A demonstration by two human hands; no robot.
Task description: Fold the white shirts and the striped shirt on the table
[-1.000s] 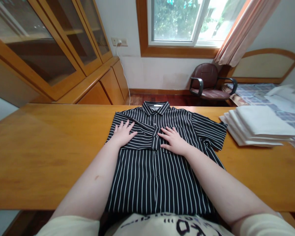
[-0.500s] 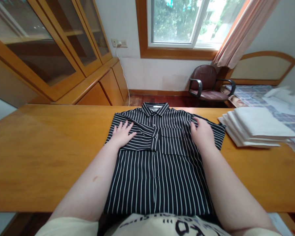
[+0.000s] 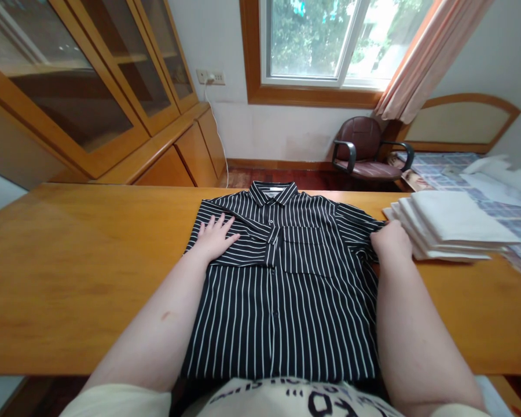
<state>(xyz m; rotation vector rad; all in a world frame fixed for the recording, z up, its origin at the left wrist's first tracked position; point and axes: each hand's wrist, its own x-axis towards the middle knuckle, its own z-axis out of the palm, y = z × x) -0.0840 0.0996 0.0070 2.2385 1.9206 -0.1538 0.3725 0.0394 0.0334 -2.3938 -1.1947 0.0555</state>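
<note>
A black shirt point(image 3: 304, 313) with white stripes lies front side up on the wooden table point(image 3: 91, 278), its collar pointing away from me. The sleeve on the left is folded inward across the chest, with its cuff near the button line. My left hand point(image 3: 215, 237) rests flat on that folded sleeve, fingers spread. At the other side, my right hand point(image 3: 391, 243) is closed around the end of the right sleeve point(image 3: 358, 225), which stretches outward from the shoulder. The fingertips of that hand are partly hidden.
A stack of white folded sheets or packets point(image 3: 451, 223) stands just right of my right hand. Beyond the table are a brown armchair point(image 3: 364, 147) and a bed point(image 3: 447, 165). A glass-door cabinet point(image 3: 125, 133) lines the left wall.
My right hand has moved right from the shirt's shoulder area to the end of the right sleeve and gripped it. My left hand has stayed in place.
</note>
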